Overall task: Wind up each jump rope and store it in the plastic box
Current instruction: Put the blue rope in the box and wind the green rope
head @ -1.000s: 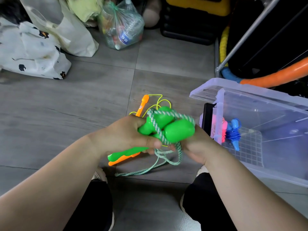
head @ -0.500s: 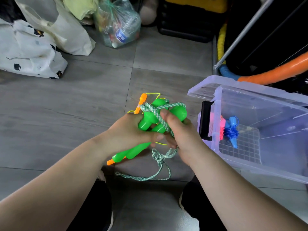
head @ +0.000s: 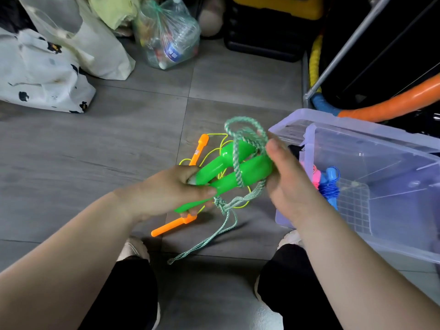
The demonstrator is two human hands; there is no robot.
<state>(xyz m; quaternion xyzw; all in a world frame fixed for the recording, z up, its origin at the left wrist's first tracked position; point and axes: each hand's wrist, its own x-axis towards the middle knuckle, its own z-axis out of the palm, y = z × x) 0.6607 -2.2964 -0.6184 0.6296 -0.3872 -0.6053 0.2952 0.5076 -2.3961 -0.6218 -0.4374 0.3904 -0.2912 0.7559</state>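
Well, the left hand [head: 171, 189] was clenched round the narrow ends of the two green handles [head: 238, 170], which lay side by side. The right hand [head: 290, 186] cupped their fat ends, its thumb pinching the green-and-white cord [head: 240, 122], which looped above that thumb and trailed below both hands. Just right of the right hand stood the plastic box [head: 357, 129], a wound blue rope [head: 329, 186] inside. Under the left hand lay an orange-handled rope [head: 171, 226].

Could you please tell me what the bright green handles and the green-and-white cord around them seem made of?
The bright green handles look like glossy moulded plastic: smooth, with bright highlights. The green-and-white cord seems braided textile, matte, with a visible woven fleck; the fibre cannot be told.
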